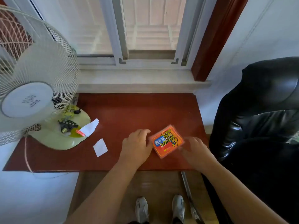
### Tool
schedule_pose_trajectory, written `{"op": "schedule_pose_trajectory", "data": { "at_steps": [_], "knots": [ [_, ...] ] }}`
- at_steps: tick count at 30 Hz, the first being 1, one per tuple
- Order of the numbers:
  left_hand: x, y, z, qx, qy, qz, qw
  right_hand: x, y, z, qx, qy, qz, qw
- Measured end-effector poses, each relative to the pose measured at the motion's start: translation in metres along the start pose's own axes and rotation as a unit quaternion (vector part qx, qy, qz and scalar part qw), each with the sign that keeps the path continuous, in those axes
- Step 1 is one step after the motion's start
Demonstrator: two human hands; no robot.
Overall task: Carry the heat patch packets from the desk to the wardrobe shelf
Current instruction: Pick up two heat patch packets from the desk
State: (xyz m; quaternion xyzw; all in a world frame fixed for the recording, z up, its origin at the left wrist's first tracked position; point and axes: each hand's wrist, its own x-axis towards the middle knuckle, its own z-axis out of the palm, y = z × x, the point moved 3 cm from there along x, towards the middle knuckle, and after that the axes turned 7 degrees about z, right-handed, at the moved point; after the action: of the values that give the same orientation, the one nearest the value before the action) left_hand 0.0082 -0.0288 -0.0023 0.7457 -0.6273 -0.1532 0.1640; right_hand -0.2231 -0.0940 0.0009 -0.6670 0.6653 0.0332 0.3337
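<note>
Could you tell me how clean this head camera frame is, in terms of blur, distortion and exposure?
Head view: wide-angle distortion bends the fan and the desk edges; the window is overexposed and washed out; the right hand and the near edge of the heat patch packets show motion blur, while the left hand is sharper; light is soft, with no hard shadows.

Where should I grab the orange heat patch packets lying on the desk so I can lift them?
Probably by their two opposite edges, one hand per side. The heat patch packets lie flat and skewed on the desk, with the left hand and right hand already flanking them.
</note>
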Motion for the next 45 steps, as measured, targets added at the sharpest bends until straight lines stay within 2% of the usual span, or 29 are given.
{"op": "schedule_pose_trajectory", "data": {
  "at_steps": [6, 13, 18, 20, 25, 30, 36, 38, 41, 45],
  "knots": [
    [0.017, 0.003, 0.052, 0.004, -0.093, -0.04, 0.995, 0.01, 0.019, 0.006, -0.021, -0.027, 0.013, 0.999],
    [0.043, 0.016, 0.094, 0.001, -0.082, -0.041, 0.996, 0.018, 0.047, 0.018, 0.011, -0.044, 0.064, 0.997],
    [0.05, 0.005, 0.123, 0.002, -0.168, -0.094, 0.981, 0.018, 0.054, 0.016, 0.025, -0.02, 0.057, 0.998],
    [0.047, -0.003, 0.131, 0.019, -0.179, -0.116, 0.977, 0.019, 0.053, 0.017, 0.024, -0.014, 0.043, 0.999],
    [0.035, -0.015, 0.137, 0.058, -0.141, -0.128, 0.98, 0.029, 0.047, 0.021, 0.022, -0.014, 0.016, 1.0],
    [0.032, -0.017, 0.141, 0.011, -0.099, -0.179, 0.979, 0.04, 0.039, 0.027, 0.014, -0.021, 0.012, 1.0],
    [0.052, -0.014, 0.14, 0.005, -0.129, -0.183, 0.975, 0.056, 0.031, 0.04, 0.002, -0.042, 0.008, 0.999],
    [0.054, -0.018, 0.141, -0.003, -0.116, -0.185, 0.976, 0.059, 0.03, 0.043, -0.001, -0.049, 0.008, 0.999],
    [0.047, -0.028, 0.14, -0.048, -0.092, -0.202, 0.974, 0.062, 0.028, 0.046, -0.007, -0.058, 0.009, 0.998],
    [0.03, -0.045, 0.14, -0.161, -0.096, -0.224, 0.956, 0.064, 0.024, 0.051, -0.013, -0.074, 0.016, 0.997]
  ]
}}
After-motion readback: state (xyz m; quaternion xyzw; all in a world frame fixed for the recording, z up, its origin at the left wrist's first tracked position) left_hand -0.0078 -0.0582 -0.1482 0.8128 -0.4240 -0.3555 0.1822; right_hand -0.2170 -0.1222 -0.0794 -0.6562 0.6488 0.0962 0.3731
